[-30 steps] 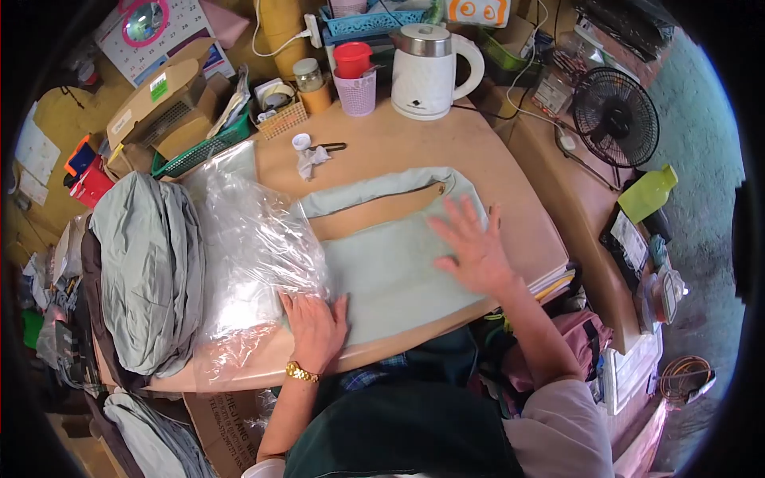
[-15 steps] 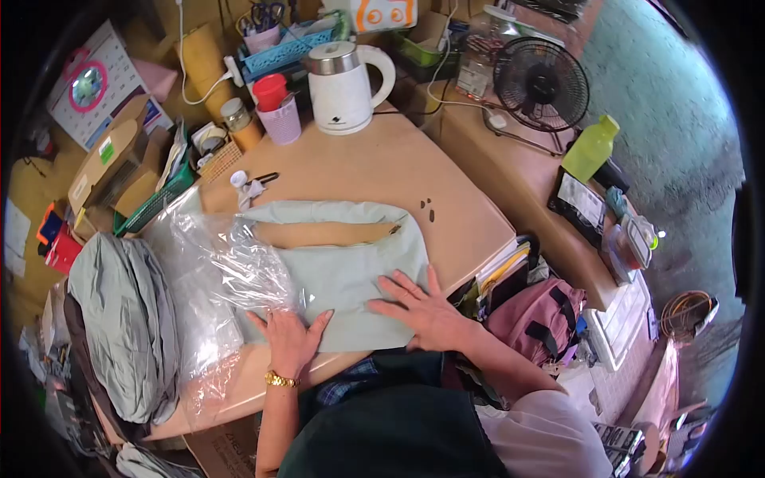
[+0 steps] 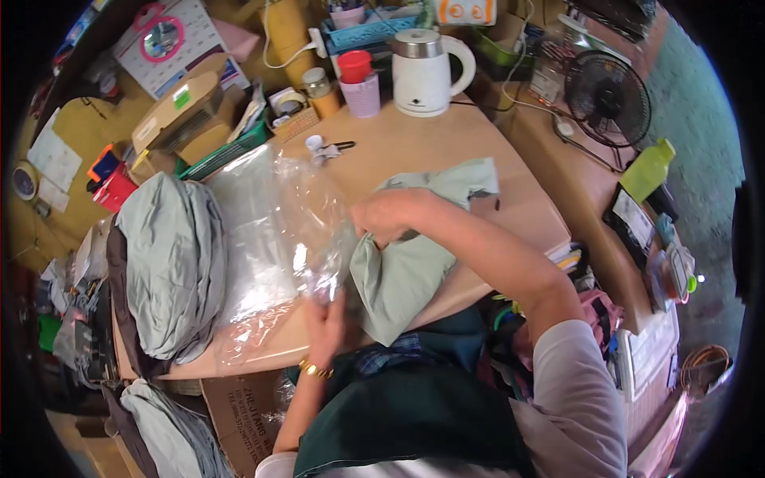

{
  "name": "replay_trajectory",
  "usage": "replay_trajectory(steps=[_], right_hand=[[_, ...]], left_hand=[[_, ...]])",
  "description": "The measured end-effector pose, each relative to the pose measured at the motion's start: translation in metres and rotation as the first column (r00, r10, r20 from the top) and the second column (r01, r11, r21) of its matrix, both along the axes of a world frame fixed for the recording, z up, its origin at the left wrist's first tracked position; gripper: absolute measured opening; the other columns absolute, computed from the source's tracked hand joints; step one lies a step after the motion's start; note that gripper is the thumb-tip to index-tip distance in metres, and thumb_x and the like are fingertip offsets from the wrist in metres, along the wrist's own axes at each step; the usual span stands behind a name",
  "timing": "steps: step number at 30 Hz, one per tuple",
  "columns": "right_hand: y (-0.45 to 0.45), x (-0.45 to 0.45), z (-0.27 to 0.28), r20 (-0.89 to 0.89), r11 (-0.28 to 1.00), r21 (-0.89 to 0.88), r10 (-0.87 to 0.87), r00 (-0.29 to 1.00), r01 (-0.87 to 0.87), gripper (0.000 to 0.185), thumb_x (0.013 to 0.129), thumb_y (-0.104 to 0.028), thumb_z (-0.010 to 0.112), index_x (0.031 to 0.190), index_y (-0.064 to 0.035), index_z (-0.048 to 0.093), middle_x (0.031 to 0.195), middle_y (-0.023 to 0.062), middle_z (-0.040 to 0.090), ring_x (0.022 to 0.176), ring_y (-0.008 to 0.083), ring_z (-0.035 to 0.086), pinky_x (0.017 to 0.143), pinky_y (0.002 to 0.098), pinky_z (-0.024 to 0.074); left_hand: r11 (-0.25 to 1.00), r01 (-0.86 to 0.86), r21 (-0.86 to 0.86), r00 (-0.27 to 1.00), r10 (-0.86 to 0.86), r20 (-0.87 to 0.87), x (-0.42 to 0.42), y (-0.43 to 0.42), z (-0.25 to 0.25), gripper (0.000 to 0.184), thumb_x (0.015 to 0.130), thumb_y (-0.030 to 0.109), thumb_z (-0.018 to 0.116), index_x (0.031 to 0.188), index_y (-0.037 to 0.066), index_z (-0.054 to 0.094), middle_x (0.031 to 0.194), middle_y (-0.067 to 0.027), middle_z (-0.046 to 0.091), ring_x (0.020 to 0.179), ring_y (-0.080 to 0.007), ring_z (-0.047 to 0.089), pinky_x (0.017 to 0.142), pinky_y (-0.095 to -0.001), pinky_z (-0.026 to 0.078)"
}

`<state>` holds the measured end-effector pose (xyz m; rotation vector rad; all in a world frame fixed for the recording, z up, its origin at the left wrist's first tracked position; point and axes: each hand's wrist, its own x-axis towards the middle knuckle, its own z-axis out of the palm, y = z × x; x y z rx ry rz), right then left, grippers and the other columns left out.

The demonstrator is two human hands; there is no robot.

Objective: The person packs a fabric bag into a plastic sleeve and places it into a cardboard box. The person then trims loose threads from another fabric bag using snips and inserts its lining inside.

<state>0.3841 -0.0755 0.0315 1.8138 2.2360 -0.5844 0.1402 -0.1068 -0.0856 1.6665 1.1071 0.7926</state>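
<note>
A pale grey-green piece of cloth (image 3: 410, 279) lies bunched and partly folded over near the table's front edge. My right hand (image 3: 388, 217) is closed on its upper left part, the forearm reaching across the cloth. Left of it, sheets of crinkled clear plastic, seemingly a bag (image 3: 259, 247), spread over the table. My left hand (image 3: 325, 325), with a gold bracelet at the wrist, is at the plastic's lower right edge. Its fingers are somewhat blurred but appear closed on the plastic. A pile of similar grey-green cloth (image 3: 171, 267) sits at the table's left edge.
Toward the back of the table (image 3: 470, 143) stand a white kettle (image 3: 422, 84), a lilac cup (image 3: 360, 97) and a green basket (image 3: 227, 151). A small white tube-like item (image 3: 319, 149) lies behind the plastic. At right are a fan (image 3: 607, 99) and a green bottle (image 3: 647, 171).
The cloth lay flat under my spread right hand; now that hand grips it and has pulled it up into a fold. My left hand and the plastic have shifted left. The view has turned left.
</note>
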Motion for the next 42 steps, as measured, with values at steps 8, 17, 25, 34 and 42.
replay_trajectory(steps=[8,17,25,34,42], right_hand=[[0.061,-0.035,-0.078,-0.091,0.874,0.11,0.484,0.87,-0.474,0.033,0.065,-0.022,0.079,0.096,-0.0131,0.074,0.157,0.0074,0.026,0.146,0.0314,0.013,0.102,0.0763,0.0175],[0.103,-0.085,-0.086,0.382,0.707,0.261,0.55,0.743,-0.658,0.035,0.064,-0.029,0.075,0.097,-0.019,0.074,0.117,0.0,0.062,0.122,0.0224,0.047,0.097,0.0612,0.0313],[0.071,-0.059,-0.048,0.073,0.845,0.145,0.509,0.858,-0.514,0.023,0.066,-0.024,0.074,0.085,-0.0113,0.074,0.087,0.0134,0.069,0.091,0.0332,0.065,0.091,0.0548,0.0427],[-0.091,0.026,0.036,-0.562,0.724,0.541,-0.068,0.825,0.428,0.018,0.07,-0.008,0.072,0.087,-0.0019,0.07,0.094,0.0179,0.064,0.08,0.0347,0.063,0.071,0.0398,0.0499],[-0.093,-0.046,0.008,-0.827,0.342,0.524,-0.017,0.562,0.78,0.015,0.073,-0.001,0.072,0.088,0.0011,0.067,0.082,0.0123,0.061,0.073,0.0194,0.061,0.063,0.0304,0.0473]], left_hand=[[0.853,0.055,0.52,0.834,0.247,-0.494,-0.157,0.019,0.1,0.035,0.072,-0.01,0.063,0.107,-0.005,0.059,0.128,-0.0249,0.045,0.115,-0.0429,0.047,0.095,-0.0409,0.044],[0.938,-0.289,0.191,0.849,0.343,-0.401,-0.265,0.054,0.163,0.04,0.096,0.01,0.04,0.133,0.001,0.049,0.128,-0.0128,0.05,0.1,-0.0223,0.058,0.066,-0.028,0.052],[0.625,-0.05,0.779,0.795,0.497,-0.347,-0.173,0.099,0.238,0.028,0.086,0.003,0.063,0.114,0.001,0.064,0.113,-0.0124,0.066,0.098,-0.0223,0.067,0.087,-0.0317,0.051],[0.37,0.385,0.845,0.687,0.497,-0.531,-0.072,0.108,0.258,0.086,0.065,-0.016,0.046,0.147,0.006,0.031,0.156,-0.0104,0.024,0.127,-0.0395,0.047,0.105,-0.0447,0.042],[0.35,0.594,0.724,0.671,0.28,-0.687,0.034,0.059,0.214,0.087,0.071,-0.011,0.053,0.15,0.01,0.024,0.159,-0.0117,0.014,0.122,-0.0564,0.042,0.091,-0.0414,0.054]])
